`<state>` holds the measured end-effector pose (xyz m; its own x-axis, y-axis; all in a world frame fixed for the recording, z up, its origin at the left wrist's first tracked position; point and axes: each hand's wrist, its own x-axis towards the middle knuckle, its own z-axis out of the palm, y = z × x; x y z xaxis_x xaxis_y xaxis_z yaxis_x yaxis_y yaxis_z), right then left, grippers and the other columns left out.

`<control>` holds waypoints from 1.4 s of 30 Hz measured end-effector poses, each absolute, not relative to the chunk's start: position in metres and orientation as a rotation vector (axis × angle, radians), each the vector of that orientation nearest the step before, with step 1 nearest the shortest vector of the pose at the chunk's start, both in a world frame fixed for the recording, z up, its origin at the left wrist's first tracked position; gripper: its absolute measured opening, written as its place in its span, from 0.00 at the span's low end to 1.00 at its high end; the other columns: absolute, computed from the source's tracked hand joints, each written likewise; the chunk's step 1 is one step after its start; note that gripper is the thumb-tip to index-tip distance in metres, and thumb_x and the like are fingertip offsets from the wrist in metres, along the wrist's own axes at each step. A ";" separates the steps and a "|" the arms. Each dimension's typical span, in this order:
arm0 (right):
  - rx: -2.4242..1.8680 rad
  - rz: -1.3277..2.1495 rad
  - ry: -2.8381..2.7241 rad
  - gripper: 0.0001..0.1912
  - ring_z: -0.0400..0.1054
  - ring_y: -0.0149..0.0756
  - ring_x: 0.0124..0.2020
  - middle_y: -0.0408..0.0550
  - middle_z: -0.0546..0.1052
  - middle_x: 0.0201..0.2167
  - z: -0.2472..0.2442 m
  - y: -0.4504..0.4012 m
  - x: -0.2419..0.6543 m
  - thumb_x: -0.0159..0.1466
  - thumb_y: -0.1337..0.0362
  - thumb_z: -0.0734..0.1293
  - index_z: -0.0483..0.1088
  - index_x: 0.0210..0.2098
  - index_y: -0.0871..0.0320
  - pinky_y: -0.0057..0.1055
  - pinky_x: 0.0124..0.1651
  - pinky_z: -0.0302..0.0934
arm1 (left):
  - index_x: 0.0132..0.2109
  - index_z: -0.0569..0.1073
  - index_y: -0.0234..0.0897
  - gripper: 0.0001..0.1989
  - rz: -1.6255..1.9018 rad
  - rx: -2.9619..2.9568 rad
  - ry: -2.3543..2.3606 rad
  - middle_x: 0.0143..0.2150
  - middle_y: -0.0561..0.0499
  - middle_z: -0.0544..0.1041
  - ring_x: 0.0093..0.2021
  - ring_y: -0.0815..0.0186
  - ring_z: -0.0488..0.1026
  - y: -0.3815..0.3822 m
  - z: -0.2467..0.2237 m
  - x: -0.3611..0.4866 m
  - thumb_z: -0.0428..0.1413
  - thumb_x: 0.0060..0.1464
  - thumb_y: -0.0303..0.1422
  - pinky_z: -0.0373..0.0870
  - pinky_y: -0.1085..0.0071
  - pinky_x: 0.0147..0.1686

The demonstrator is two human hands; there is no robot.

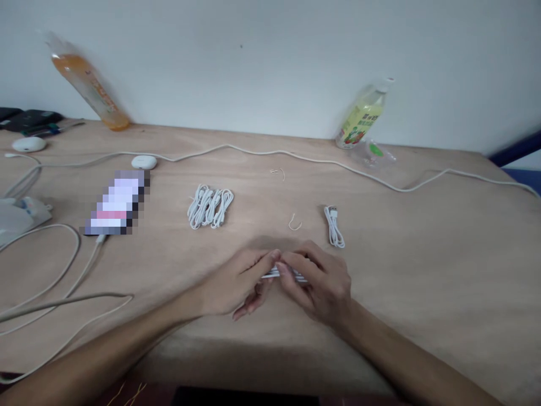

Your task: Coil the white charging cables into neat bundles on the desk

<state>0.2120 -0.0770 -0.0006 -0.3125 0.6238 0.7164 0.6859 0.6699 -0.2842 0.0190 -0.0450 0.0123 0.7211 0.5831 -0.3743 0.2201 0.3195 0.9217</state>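
Observation:
Between my two hands, near the front of the wooden table, is a folded white cable (276,272), mostly covered by fingers. My left hand (240,282) pinches its left end between thumb and fingers. My right hand (319,282) grips the right part, its fingertips meeting those of the left. Behind the right hand lies a bundled white USB cable (335,227). Several bundled white cables (210,207) lie side by side to the left. Two short pale ties, one of them curved (295,224), rest on the wood behind my hands.
A phone (117,202) with a plugged cable lies left, near white earbud cases (144,162). A long white cord (270,152) crosses the table (422,254). An orange bottle (91,90) and a yellow-green bottle (364,115) lean against the wall, plastic wrap (376,157) beside the latter.

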 end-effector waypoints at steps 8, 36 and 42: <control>-1.078 0.004 -1.939 0.22 0.53 0.28 0.20 0.36 0.61 0.19 -0.003 -0.076 0.211 0.73 0.74 0.62 0.59 0.24 0.53 0.31 0.25 0.49 | 0.37 0.68 0.40 0.21 0.565 1.961 0.769 0.31 0.54 0.74 0.30 0.66 0.72 -0.051 0.016 0.020 0.40 0.80 0.39 0.74 0.69 0.34; -1.297 1.057 -1.484 0.24 0.49 0.31 0.21 0.38 0.57 0.19 0.001 -0.075 0.204 0.75 0.54 0.60 0.57 0.23 0.53 0.30 0.24 0.47 | 0.41 0.72 0.35 0.18 0.846 3.095 0.890 0.32 0.50 0.72 0.35 0.61 0.70 -0.047 0.005 0.023 0.41 0.78 0.25 0.71 0.68 0.33; -1.291 1.034 -1.529 0.24 0.50 0.31 0.22 0.38 0.57 0.20 0.000 -0.073 0.207 0.76 0.54 0.61 0.59 0.23 0.53 0.30 0.26 0.49 | 0.49 0.75 0.31 0.16 0.813 3.137 0.856 0.39 0.45 0.77 0.40 0.58 0.73 -0.045 0.001 0.025 0.43 0.77 0.25 0.75 0.63 0.38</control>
